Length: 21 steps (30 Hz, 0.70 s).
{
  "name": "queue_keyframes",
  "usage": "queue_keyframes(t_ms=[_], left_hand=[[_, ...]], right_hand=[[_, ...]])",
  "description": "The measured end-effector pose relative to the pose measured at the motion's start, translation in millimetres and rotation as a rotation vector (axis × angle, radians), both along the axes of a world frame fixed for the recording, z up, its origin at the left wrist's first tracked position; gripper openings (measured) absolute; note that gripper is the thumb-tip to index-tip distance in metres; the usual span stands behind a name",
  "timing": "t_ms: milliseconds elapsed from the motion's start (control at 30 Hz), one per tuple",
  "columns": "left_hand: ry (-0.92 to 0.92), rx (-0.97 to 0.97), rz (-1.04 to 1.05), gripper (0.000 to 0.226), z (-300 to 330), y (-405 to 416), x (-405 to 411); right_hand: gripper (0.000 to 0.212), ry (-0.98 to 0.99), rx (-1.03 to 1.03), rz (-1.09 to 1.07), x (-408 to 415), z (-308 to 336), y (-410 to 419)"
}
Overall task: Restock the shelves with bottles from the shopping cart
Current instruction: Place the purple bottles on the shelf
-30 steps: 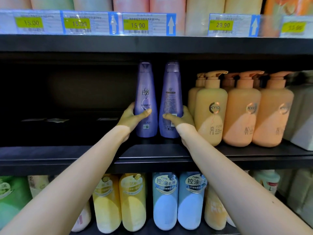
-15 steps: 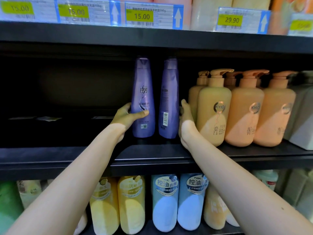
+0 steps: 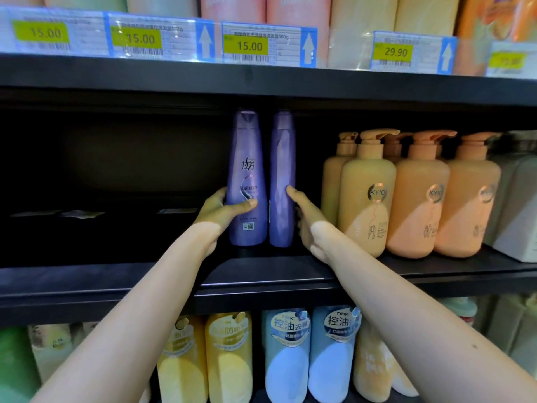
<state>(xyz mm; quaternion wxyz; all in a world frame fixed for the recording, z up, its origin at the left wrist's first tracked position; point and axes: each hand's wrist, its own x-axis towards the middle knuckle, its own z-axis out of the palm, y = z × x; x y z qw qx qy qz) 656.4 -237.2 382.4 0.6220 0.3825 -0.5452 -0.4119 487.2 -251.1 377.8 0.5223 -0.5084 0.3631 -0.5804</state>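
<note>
**Shop shelving, dark middle shelf: two purple bottles being squared up**

Middle shelf (image 3: 261,274) is bare to the left of the left hand (image 3: 220,212), stocked to the right of the right hand (image 3: 308,216).

- Left hand grips the left purple bottle (image 3: 247,175) low on its body, thumb across the front, fingers round the far side. Label faces out. Low grip likely steadies a tall, narrow bottle while it sits.
- Right hand has fingers straight, fingertip touching the side of the right purple bottle (image 3: 282,175). Not wrapped round it. That bottle shows its narrow edge, no label visible, so I'd judge the hand is turning it to face front.
- Both bottles upright, just beside each other, caps close under the upper shelf (image 3: 261,80).
- Just right of the right hand: orange pump bottles (image 3: 418,199), upright, in rows, some behind others.
- Below both forearms: lower shelf with yellow bottles (image 3: 226,365) and blue bottles (image 3: 287,359).
- Above: price tags (image 3: 250,46) on the upper shelf edge.

Shopping cart not in view. Contents of bottles not visible; all opaque.
</note>
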Motion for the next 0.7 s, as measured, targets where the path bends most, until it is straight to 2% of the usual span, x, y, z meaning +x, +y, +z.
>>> queue_keyframes(t_ms=[133,267,433,600,700], left_hand=[[-0.006,-0.001,0.003,0.046,0.4,0.4,-0.3],[-0.003,0.000,0.008,0.044,-0.1,0.2,-1.0],[-0.045,-0.016,0.014,0.047,-0.6,1.4,-3.2],[-0.160,-0.020,0.020,0.053,-2.3,2.0,-5.7],[-0.253,0.020,0.028,0.054,-3.2,2.3,-0.9]], right_hand=[[0.042,0.051,-0.075,-0.031,-3.4,-5.1,-1.5],[0.033,0.078,-0.146,-0.175,-3.5,-4.9,-1.8],[0.045,0.168,-0.227,-0.390,-2.8,-4.1,0.6],[0.060,0.248,-0.231,-0.432,-1.2,-6.0,2.5],[0.075,0.436,-0.202,-0.481,-1.3,-10.1,3.2]])
